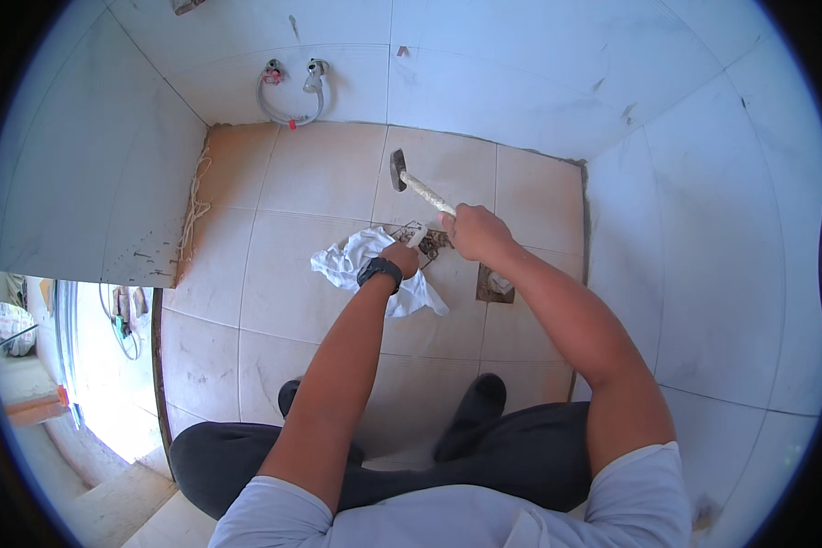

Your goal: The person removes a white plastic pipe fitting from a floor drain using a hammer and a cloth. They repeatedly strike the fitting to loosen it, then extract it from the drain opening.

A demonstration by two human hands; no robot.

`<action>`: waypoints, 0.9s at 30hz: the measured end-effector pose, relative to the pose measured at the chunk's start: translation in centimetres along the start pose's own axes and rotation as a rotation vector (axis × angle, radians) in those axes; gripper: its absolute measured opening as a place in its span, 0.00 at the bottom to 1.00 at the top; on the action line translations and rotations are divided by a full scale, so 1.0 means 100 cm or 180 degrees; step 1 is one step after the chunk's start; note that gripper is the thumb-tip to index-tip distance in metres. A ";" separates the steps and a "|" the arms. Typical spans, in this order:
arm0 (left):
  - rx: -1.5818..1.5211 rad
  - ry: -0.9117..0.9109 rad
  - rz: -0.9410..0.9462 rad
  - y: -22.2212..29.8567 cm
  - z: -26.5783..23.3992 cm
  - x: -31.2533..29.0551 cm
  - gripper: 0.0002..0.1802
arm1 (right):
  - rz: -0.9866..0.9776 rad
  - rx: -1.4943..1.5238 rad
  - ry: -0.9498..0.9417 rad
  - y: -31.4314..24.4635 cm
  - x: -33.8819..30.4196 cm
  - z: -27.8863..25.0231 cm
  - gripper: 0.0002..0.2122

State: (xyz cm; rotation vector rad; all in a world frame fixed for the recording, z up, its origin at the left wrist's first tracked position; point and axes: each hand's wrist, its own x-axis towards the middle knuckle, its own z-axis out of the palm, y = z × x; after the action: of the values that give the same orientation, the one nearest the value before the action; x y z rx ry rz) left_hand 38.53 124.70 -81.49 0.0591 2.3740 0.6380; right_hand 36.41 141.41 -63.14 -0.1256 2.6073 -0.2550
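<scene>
My right hand (pixel 477 233) is closed round the pale, wrapped-looking handle of a hammer (pixel 424 192). The dark metal head is raised, beyond the hand and to its left. Lower down, my left hand (pixel 403 260), with a dark watch on the wrist, is closed on a short pale-handled tool (pixel 417 237); its lower end is hidden. Right beside that hand lies a rough, broken-up patch (pixel 437 245) in the tiled floor. A crumpled white cloth (pixel 342 260) spreads on the tiles under and around my left hand and wrist.
Right of the patch is a square cut-out (pixel 496 284) in the floor, with something pale inside. A grey hose (pixel 294 120) hangs from wall fittings at the back. Pale cord (pixel 194 205) lies along the left wall. My dark shoes (pixel 479 402) rest on the near tiles.
</scene>
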 end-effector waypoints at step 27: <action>-0.2002 0.1265 -0.0810 0.051 0.103 -0.071 0.25 | 0.0566 0.0317 0.0461 0.144 0.006 0.029 0.28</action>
State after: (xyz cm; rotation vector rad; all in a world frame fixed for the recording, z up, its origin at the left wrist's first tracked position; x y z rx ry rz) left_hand 49.78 132.16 -81.70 -0.6870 2.3665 1.3282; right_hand 36.77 154.97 -68.81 0.1649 2.7213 -0.3407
